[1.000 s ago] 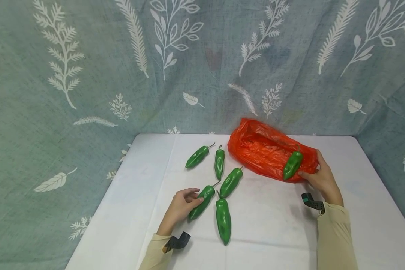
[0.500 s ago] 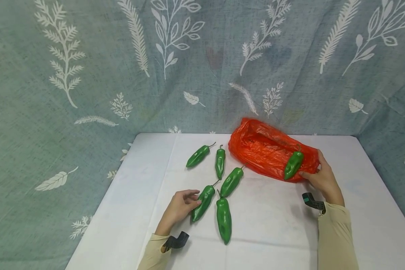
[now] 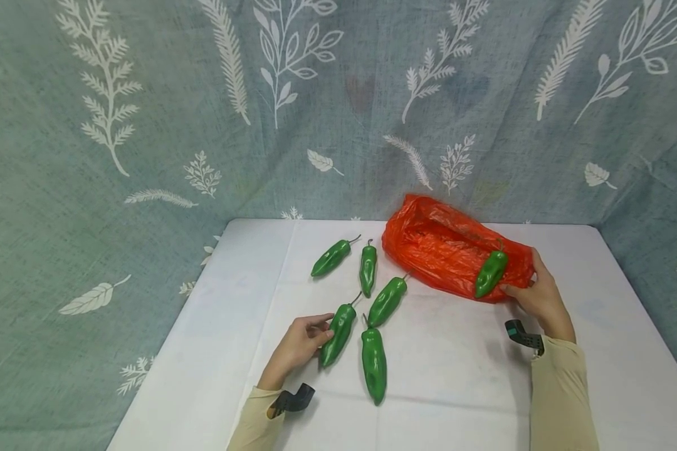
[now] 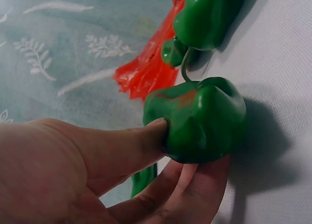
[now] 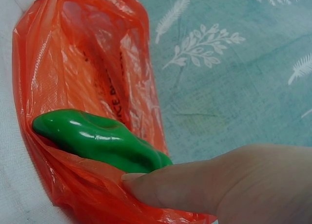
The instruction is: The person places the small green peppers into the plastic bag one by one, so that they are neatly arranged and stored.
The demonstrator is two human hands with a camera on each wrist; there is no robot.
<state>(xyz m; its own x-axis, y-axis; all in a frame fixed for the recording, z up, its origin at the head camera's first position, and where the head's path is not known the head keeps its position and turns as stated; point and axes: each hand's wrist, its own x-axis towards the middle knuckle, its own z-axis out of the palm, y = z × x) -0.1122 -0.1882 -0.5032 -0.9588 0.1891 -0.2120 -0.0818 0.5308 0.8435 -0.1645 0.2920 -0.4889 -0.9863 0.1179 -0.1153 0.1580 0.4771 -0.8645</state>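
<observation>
My left hand (image 3: 298, 344) pinches a long green pepper (image 3: 340, 333) between thumb and fingers, left of the middle of the white table. In the left wrist view the thumb presses one side of this pepper (image 4: 207, 119), with fingers under it and its shadow on the cloth. My right hand (image 3: 543, 302) grips the right end of a red plastic bag (image 3: 434, 254). Another green pepper (image 3: 491, 274) lies on the bag beside that hand. In the right wrist view the thumb presses the bag (image 5: 73, 78) next to the pepper (image 5: 92, 139); the other fingers are hidden.
Several green peppers lie loose on the white table (image 3: 451, 376): one at the back left (image 3: 331, 258), a small one (image 3: 368, 270), one nearer the bag (image 3: 388, 302), and one in front (image 3: 375, 366). A patterned cloth (image 3: 338, 113) hangs behind the table.
The pepper in my left hand has turned, its stem end swinging slightly left and away from me. My right hand and the bag stay in place.
</observation>
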